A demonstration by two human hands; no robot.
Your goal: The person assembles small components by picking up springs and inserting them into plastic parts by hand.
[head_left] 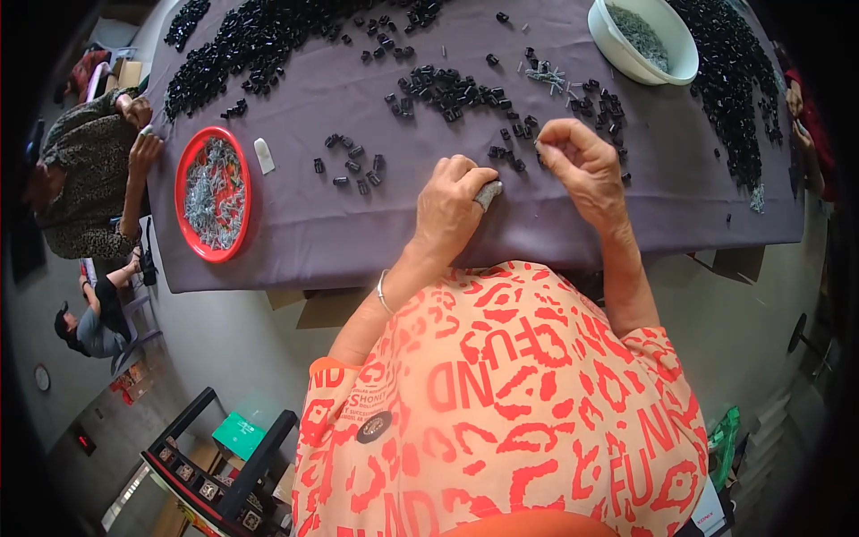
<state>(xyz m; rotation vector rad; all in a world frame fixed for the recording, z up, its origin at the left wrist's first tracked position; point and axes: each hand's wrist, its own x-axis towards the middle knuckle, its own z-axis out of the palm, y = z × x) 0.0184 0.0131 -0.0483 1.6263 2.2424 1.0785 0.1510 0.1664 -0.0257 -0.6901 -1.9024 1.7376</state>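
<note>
My left hand [450, 201] rests on the purple tablecloth [304, 224] with its fingers closed around a small grey block [488, 193]. My right hand [583, 166] hovers just to its right, fingertips pinched together on something too small to make out. Small black plastic parts [447, 89] lie scattered right beyond both hands, with a few more [353, 166] to the left. A little bunch of thin grey metal pins [546, 76] lies farther back.
A red bowl of metal pins [213, 192] sits at the left, a small white piece [264, 155] beside it. A white bowl [642, 40] stands at back right. Big heaps of black parts [259, 40] [734, 80] line the far side. Other people sit at both table ends.
</note>
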